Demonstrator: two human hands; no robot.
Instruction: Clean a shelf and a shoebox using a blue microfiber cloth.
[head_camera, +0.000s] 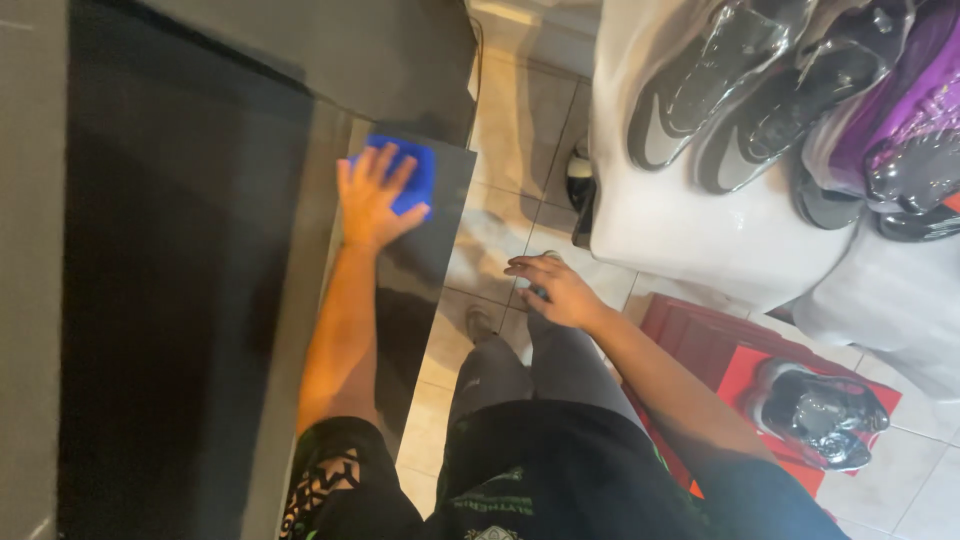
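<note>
**Left palm on a blue cloth, right hand free over the floor**

The left hand (372, 197) lies flat with its fingers spread on a blue cloth (415, 175), pressing it down rather than gripping it. The cloth sits at about 11 o'clock from the person's body, on the far end of a glossy dark shelf (420, 270) that runs away from the hip. Its near corner pokes out past the fingertips at roughly 1 o'clock from the palm.

The right hand (555, 288) hangs at about 1 o'clock, well apart from the cloth, over the tiled floor (520, 120). Its fingers curl loosely; whether they hold something small I cannot tell, since the underside is hidden.

Farther out, at 2 o'clock, wrapped grey sneakers (700, 90) rest on a white stand (700, 235), with purple sneakers (900, 110) beside them. At 3 o'clock a wrapped black shoe (820, 415) sits on a red box (700, 345).

Risks, as I judge them: the cloth is near the shelf's far edge, so a long push could send it off onto the tiles. The shelf looks slick, so a leaning palm might slide. A wide swing of the right arm could knock the sneakers, which lie near it.
</note>
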